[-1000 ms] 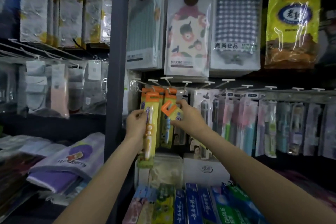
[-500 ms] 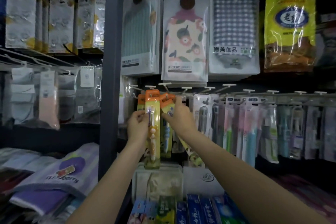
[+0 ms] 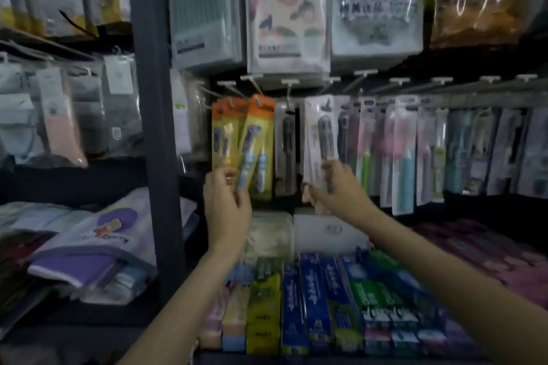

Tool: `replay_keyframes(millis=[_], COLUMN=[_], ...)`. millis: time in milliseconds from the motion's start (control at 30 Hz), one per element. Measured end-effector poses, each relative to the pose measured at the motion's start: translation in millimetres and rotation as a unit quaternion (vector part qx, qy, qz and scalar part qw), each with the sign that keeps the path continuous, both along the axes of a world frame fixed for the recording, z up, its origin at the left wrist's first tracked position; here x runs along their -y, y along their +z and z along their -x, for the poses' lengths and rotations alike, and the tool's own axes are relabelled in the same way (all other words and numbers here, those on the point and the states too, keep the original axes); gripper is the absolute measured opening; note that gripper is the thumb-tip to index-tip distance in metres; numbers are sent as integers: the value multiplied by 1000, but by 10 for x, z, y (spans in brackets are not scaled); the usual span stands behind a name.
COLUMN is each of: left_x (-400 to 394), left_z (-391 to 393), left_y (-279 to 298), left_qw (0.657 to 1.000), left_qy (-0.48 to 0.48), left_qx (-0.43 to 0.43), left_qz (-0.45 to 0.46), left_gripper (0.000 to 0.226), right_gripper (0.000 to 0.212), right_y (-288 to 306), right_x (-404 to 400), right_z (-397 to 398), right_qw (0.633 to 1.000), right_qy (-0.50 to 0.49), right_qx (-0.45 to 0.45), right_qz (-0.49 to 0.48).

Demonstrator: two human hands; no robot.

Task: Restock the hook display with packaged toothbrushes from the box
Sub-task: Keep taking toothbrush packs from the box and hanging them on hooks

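Note:
Several orange-and-yellow toothbrush packs (image 3: 257,142) hang on the left hooks of the hook rail (image 3: 367,80). My left hand (image 3: 226,204) is below them and pinches the lower end of one yellow pack. To the right, my right hand (image 3: 336,190) grips the bottom of a white toothbrush pack (image 3: 321,136) that hangs from its hook. More toothbrush packs (image 3: 403,154) in pink, green and blue fill the hooks further right. The view is blurred.
A dark upright post (image 3: 154,127) stands left of the display. Toothpaste boxes (image 3: 311,299) lie on the shelf under my arms, with a white box (image 3: 326,234) behind them. Cloth packs (image 3: 284,9) hang above, and bagged goods (image 3: 68,115) hang at the left.
Both hands came down from the tops of the orange packs to the packs' lower ends. My right hand shifted right onto the white pack. The orange packs now hang free on the hooks.

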State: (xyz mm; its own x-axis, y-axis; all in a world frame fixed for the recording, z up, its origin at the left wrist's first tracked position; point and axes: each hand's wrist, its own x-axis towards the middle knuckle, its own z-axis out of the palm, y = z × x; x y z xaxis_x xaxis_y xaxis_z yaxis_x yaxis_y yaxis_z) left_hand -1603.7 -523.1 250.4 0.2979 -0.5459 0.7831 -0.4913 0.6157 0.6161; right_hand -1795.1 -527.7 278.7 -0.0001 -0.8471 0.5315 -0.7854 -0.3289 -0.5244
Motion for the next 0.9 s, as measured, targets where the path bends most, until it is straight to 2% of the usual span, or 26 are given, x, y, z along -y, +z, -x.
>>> replay_keyframes(millis=[100,233,333,400,500,600,667,767,900], left_x=[-194,-440,-695,-889,-1181,-1421,-1542,-1665,-1861], left_z=[414,1116,1858,2328,2941,3439,3718,4045,4381], left_y=[-367,-767,-1227,-1580,-2114,-2593,-2887,-3282,-3568], left_qw=[997,984,963,941,892,821,778,728,673], left_qy=[-27,-110,-193,-250,-320,-354,-359,-354,-352], left_qx=[71,136,189,219,276,359,385,429,460], left_qz=[4,1,-20,-68,-159,-269,-343,-400,-459], left_gripper=[27,22,23,23,24,26,29,32,39], right_gripper=[44,41,35,31,30,23,29,43,60], right_y=[-282,-620,-1025,-1373,-1976,-2601,-3045,-3623,-4079], right_x=[-330,-808,-1254,-1520,-1845,-2144,-2320,-2569,-2826], right_z=[656,1589,2369,2891,3585,4131,4523,5071,5657], right_qw=[999,995,982,972,947,891,858,817,807], right_qy=[-25,-89,-151,-181,-197,-183,-148,-114,-122], right_qx=[-6,-16,-7,-4,-12,-41,-75,-132,-139], right_qz=[-29,-51,-109,-150,-254,-414,-485,-550,-562])
